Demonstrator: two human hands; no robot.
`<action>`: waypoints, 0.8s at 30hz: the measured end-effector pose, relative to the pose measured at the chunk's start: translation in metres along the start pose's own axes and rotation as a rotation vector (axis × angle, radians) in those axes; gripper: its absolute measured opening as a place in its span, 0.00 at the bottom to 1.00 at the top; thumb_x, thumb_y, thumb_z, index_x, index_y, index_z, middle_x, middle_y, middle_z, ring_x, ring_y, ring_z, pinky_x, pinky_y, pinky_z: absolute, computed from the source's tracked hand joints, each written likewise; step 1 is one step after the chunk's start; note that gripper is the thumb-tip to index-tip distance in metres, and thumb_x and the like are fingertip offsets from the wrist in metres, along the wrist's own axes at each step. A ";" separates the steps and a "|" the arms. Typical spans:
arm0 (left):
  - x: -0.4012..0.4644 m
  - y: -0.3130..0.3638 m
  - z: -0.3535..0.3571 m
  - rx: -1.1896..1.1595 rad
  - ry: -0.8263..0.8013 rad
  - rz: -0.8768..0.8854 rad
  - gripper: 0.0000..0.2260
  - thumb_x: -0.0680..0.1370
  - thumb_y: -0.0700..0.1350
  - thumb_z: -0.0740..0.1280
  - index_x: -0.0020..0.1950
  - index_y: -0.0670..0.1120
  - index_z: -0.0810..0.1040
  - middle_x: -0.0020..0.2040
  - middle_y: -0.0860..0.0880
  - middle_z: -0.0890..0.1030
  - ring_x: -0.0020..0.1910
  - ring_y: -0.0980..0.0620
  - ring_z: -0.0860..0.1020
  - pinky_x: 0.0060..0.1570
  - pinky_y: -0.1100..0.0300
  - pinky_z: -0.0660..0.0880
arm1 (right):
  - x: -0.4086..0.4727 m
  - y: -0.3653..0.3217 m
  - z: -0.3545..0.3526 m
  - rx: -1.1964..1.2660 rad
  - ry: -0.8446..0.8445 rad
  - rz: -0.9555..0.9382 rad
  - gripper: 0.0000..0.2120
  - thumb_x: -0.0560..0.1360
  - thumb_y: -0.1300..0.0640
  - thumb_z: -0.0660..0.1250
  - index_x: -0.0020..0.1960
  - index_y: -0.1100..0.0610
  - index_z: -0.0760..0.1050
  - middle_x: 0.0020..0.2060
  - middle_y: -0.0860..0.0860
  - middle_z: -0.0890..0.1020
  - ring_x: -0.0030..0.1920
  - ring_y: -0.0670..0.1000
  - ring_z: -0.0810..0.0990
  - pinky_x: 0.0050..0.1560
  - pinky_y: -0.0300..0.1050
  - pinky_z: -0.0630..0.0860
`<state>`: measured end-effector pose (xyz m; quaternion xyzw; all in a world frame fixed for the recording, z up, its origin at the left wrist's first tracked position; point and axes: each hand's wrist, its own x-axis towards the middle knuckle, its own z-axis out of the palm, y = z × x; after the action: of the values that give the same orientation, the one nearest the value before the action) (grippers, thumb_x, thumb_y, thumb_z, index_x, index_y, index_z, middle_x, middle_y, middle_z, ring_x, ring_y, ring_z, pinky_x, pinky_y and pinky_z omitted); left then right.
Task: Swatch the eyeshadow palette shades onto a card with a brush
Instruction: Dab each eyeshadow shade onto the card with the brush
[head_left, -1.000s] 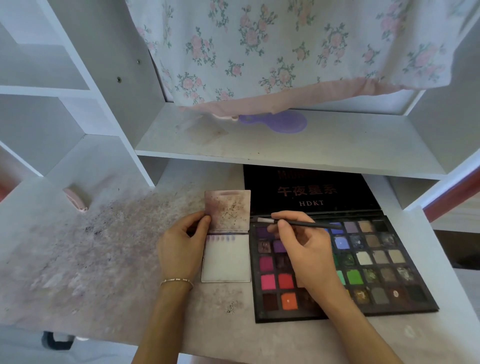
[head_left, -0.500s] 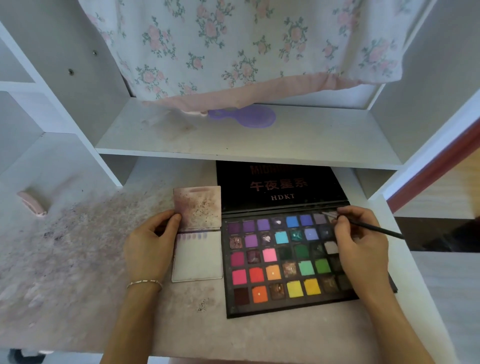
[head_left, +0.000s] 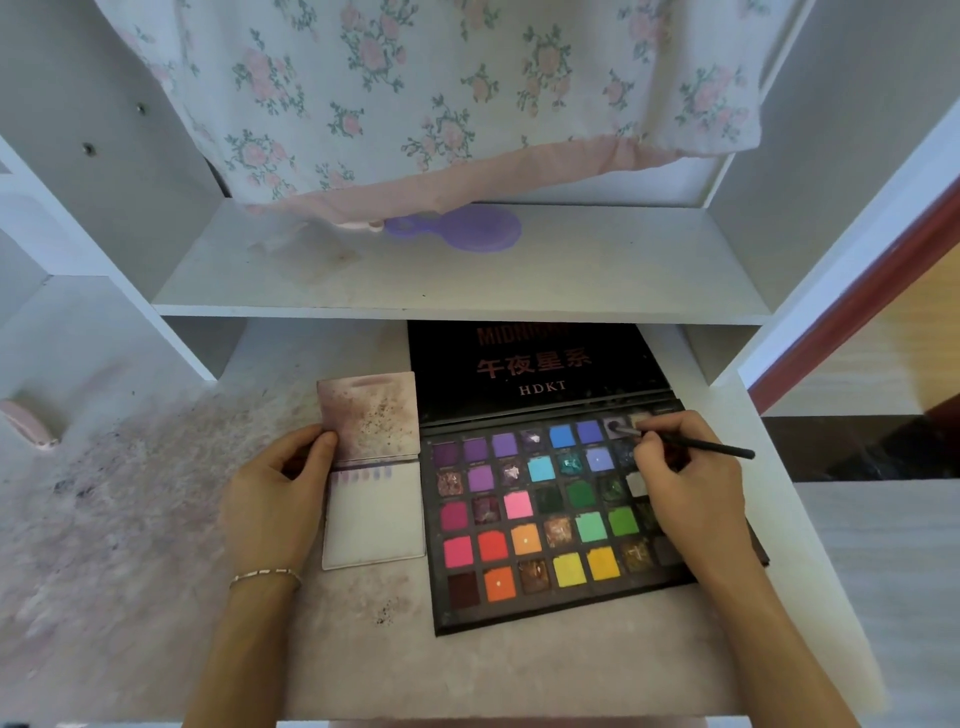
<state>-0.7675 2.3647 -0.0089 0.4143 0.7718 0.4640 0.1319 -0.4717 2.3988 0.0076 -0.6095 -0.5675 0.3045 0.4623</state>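
Note:
An open black eyeshadow palette (head_left: 524, 597) with several coloured pans lies on the desk, its lid propped back. My right hand (head_left: 685, 499) pinches a thin black brush (head_left: 711, 447); the brush tip sits in a greyish-purple pan in the top row, right side. Left of the palette lies a white card (head_left: 374, 519) with a row of small purple swatches along its top edge, hinged to a stained flap (head_left: 369, 415). My left hand (head_left: 275, 499) grips the card's left edge where the flap meets it.
The desk surface (head_left: 130, 519) is smeared with pink and dark powder. A white shelf (head_left: 457, 291) overhangs the palette's lid, bearing a purple hand mirror (head_left: 467, 234). Floral fabric (head_left: 441, 104) hangs above. A pink object (head_left: 26, 421) lies far left. The desk's right edge is close to the palette.
My right hand moved the brush from the palette's left side across to the top-right pans, and the tip now rests in a pan. My left hand stayed on the card.

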 end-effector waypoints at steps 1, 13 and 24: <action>0.000 0.000 0.000 -0.002 -0.001 -0.002 0.07 0.73 0.44 0.68 0.49 0.45 0.83 0.42 0.55 0.79 0.39 0.59 0.74 0.38 0.72 0.64 | 0.000 0.000 0.000 -0.001 0.012 -0.001 0.10 0.74 0.67 0.61 0.43 0.52 0.71 0.37 0.44 0.77 0.41 0.30 0.76 0.29 0.25 0.71; -0.001 0.002 -0.001 -0.007 -0.013 -0.002 0.08 0.74 0.44 0.68 0.50 0.45 0.82 0.42 0.55 0.78 0.41 0.57 0.74 0.39 0.71 0.65 | 0.000 -0.004 0.000 0.002 0.016 -0.010 0.13 0.75 0.66 0.61 0.41 0.47 0.70 0.36 0.45 0.78 0.38 0.33 0.77 0.30 0.26 0.72; 0.000 0.003 -0.002 -0.011 -0.002 -0.013 0.07 0.73 0.43 0.68 0.49 0.44 0.82 0.42 0.56 0.77 0.40 0.59 0.73 0.38 0.72 0.64 | -0.001 -0.011 -0.002 0.030 -0.006 0.008 0.14 0.75 0.65 0.61 0.41 0.46 0.70 0.36 0.45 0.78 0.39 0.37 0.78 0.31 0.32 0.76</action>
<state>-0.7672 2.3640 -0.0057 0.4089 0.7717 0.4671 0.1381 -0.4747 2.3965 0.0181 -0.6038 -0.5618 0.3167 0.4686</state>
